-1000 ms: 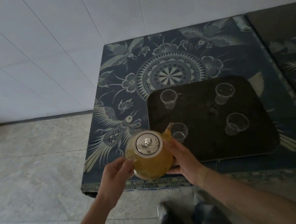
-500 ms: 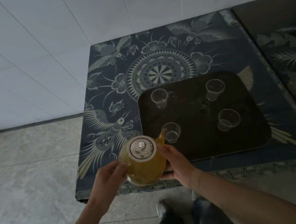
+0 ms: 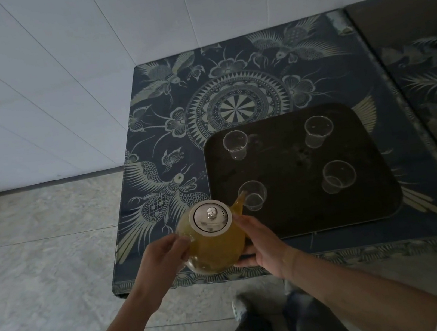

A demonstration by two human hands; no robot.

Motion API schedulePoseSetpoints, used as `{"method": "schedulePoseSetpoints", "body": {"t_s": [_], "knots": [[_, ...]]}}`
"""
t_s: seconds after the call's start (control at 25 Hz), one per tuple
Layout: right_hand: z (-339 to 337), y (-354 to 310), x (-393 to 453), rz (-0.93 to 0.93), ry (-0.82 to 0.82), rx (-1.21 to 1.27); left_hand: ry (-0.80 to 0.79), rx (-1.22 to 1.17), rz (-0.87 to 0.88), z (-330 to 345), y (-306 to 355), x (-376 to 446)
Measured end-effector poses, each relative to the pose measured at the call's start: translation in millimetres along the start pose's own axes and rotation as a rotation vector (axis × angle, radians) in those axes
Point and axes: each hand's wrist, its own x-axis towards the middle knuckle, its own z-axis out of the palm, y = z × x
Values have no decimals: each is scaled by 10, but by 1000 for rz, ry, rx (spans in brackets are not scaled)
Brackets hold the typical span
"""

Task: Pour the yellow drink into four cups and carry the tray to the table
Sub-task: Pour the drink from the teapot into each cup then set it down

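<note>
A round glass teapot [image 3: 213,247] full of yellow drink, with a metal lid, hangs over the near left corner of a dark tray [image 3: 305,217]. My left hand [image 3: 163,257] grips its handle side; my right hand [image 3: 264,244] cups its right flank and underside. The spout points at the rim of the near left cup [image 3: 253,195]. Three more clear cups stand on the tray: far left [image 3: 235,145], far right [image 3: 317,131], near right [image 3: 338,176]. All look empty.
The tray lies on a low stand covered with a blue patterned cloth [image 3: 166,133], set against a white tiled wall [image 3: 54,76]. A second covered surface [image 3: 434,91] adjoins on the right. Grey stone floor [image 3: 39,251] lies to the left; my shoes [image 3: 242,304] are below.
The view has shifted slightly, so everything sits a little differently in frame. The teapot stays held in both hands with its spout by the near left cup.
</note>
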Motion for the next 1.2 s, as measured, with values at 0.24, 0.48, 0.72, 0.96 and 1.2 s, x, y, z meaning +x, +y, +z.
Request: {"method": "schedulePoseSetpoints", "body": {"t_s": [0.24, 0.48, 0.72, 0.96, 1.2], "knots": [[16, 1, 12, 16, -4, 14, -12, 21, -22, -42, 17, 25], [19, 8, 19, 19, -8, 30, -11, 32, -36, -52, 56, 35], [29, 39, 10, 31, -20, 41, -20, 47, -47, -59, 71, 31], [23, 53, -3, 43, -22, 83, -22, 98, -44, -49, 116, 35], [9, 51, 13, 50, -19, 80, -23, 99, -49, -36, 168, 47]]}}
